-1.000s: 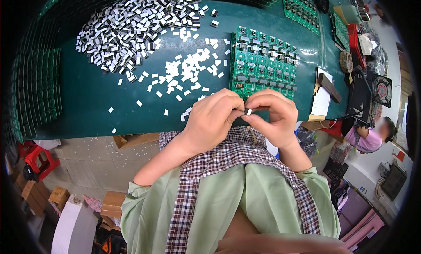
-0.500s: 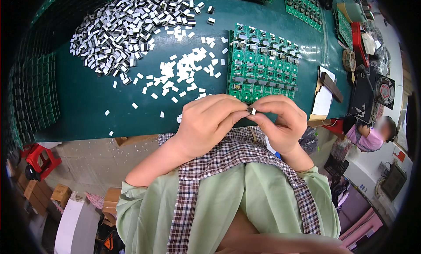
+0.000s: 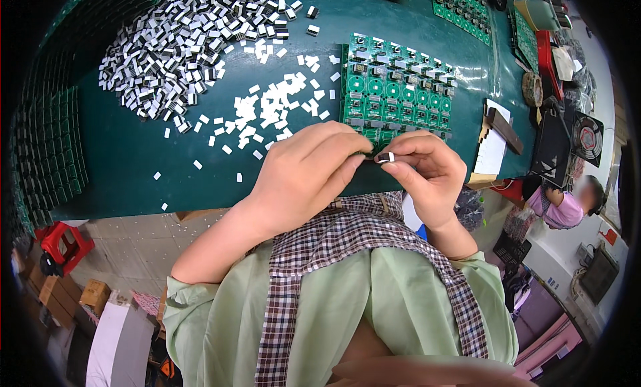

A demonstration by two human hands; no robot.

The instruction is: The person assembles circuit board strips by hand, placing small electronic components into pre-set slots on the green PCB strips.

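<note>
My right hand (image 3: 431, 176) pinches a small black display module with a white face (image 3: 385, 158) between thumb and forefinger. Just left of it, my left hand (image 3: 307, 163) has its thumb and fingers closed together at the near edge of the green circuit board panel (image 3: 394, 96); whatever lies in that pinch is hidden. Rows of round outlines and small black display parts cover the panel, which lies on the table beyond my hands. A large heap of similar black-and-white modules (image 3: 180, 53) sits at the far left, with a scatter of small white pieces (image 3: 267, 106) between it and the panel.
Stacked green circuit boards (image 3: 50, 146) line the table's left side. Another panel (image 3: 461, 13) lies at the far right. White paper with a dark bar (image 3: 504, 130) rests near the right edge. A person in pink (image 3: 557, 203) is off to the right, past a black fan (image 3: 587, 140).
My hands have moved slightly apart and a little away from me, toward the panel. The module stays in my right fingers, while my left fingers have come off it.
</note>
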